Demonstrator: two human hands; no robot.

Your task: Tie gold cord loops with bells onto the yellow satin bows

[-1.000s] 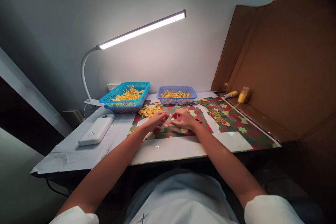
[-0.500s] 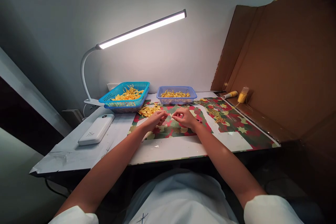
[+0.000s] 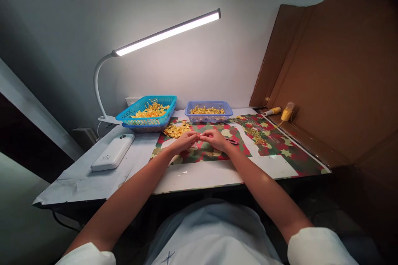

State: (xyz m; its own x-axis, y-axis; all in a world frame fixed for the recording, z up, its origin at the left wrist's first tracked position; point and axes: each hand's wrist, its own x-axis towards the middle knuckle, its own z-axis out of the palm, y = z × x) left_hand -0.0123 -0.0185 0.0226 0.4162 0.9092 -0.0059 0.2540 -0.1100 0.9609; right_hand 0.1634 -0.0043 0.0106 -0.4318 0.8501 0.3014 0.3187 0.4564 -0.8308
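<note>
My left hand and my right hand meet fingertip to fingertip above the camouflage-patterned sheet. The fingers of both are pinched together; whatever lies between them is too small or hidden to make out. Just beyond my left hand is a loose pile of yellow ribbon bows. A dark red tool, perhaps small snips, lies beside my right wrist, partly covered by it. Farther right, a tangle of thin gold cords rests on the sheet.
A turquoise basket of yellow bows sits on a blue one at back left. The lilac basket holds gold-coloured pieces. Around the table stand a lamp, a white power bank, a yellow-filled bottle and a cardboard panel.
My right hand has moved slightly left, so the fingertips of both hands now touch. More of the dark red tool shows beside my right wrist.
</note>
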